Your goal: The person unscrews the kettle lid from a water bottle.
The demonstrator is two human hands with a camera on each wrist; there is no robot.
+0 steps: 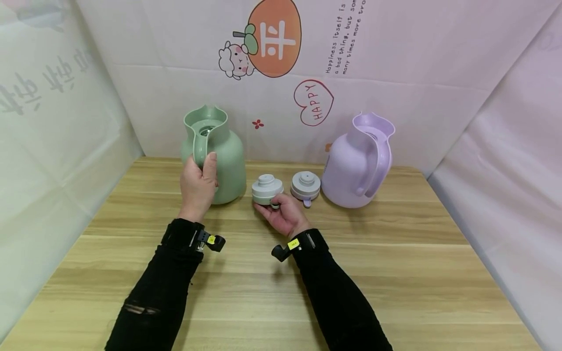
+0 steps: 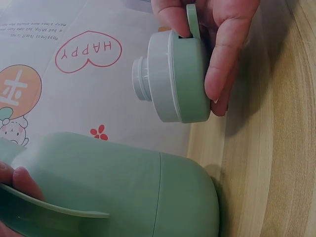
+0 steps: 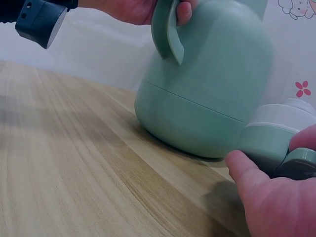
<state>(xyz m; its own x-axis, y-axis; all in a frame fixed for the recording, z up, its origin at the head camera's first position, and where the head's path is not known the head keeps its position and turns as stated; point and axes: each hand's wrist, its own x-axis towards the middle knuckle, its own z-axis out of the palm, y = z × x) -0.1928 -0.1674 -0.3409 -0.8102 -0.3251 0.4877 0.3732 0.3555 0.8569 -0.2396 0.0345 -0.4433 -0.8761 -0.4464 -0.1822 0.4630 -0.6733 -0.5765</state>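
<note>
At the left of the head view, my left hand (image 1: 196, 187) grips the handle of a green vacuum jug (image 1: 230, 168). The jug stands upright on the table with its top uncovered. My right hand (image 1: 287, 215) holds a green-and-white jug lid (image 1: 266, 189), with fingers beneath it and the thumb by its small tab. In the left wrist view the lid (image 2: 192, 79) is stem side away from the palm. A shadow below suggests the lid is raised off the wood, just right of the jug (image 3: 197, 98).
A second lid (image 1: 306, 184), grey with a lilac tab, lies on the wooden table (image 1: 246, 292). Beside it on the right stands a lilac jug (image 1: 344, 168) with its top uncovered. A printed white cloth (image 1: 175, 87) hangs close behind both jugs.
</note>
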